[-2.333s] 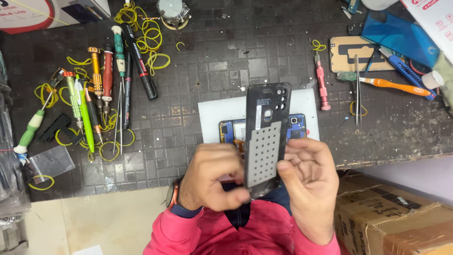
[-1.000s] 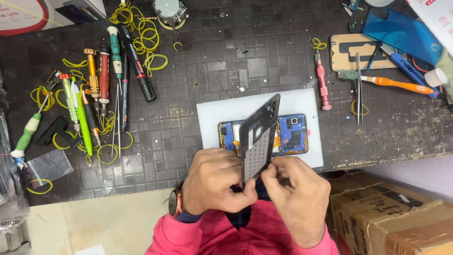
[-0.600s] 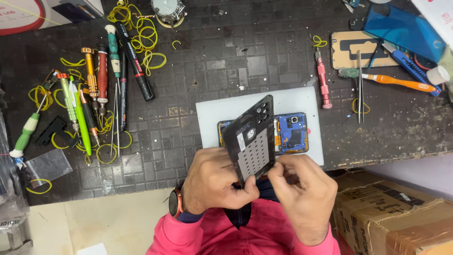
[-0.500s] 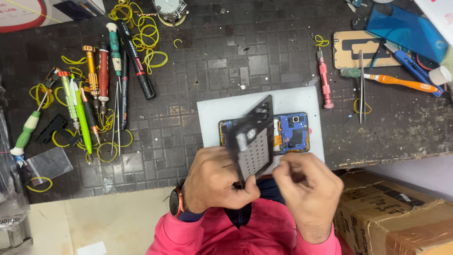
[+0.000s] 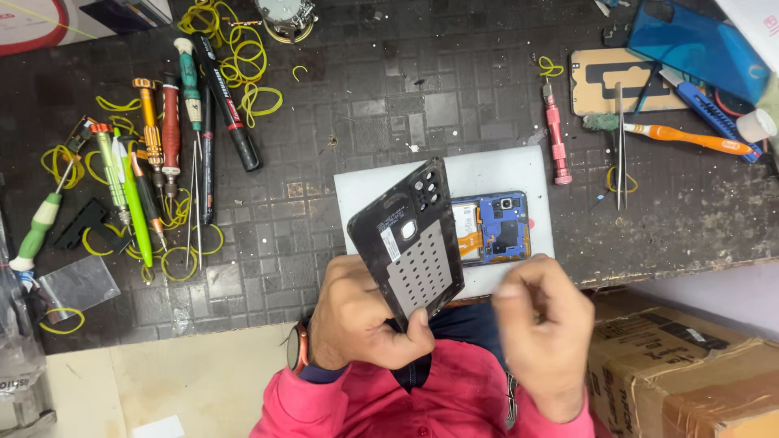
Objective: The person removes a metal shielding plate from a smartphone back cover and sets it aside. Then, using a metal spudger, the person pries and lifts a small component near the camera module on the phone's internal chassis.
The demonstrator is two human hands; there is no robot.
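Left hand (image 5: 357,320) lifts a black plastic phone back cover (image 5: 408,237) off the table; right hand (image 5: 545,328) is free beside it.

Gripped at its lower end between thumb and fingers, the cover tilts upward above the white rectangular mat (image 5: 487,174), its inner side (a grey perforated sheet and camera holes) facing the camera. Just behind it on the mat lies the opened blue phone body (image 5: 495,229) with its circuit board exposed. Fingers of the right hand are loosely curled, holding nothing, apart from the cover. Screwdrivers with coloured handles (image 5: 154,162) lie well to the left on the dark table (image 5: 365,89).
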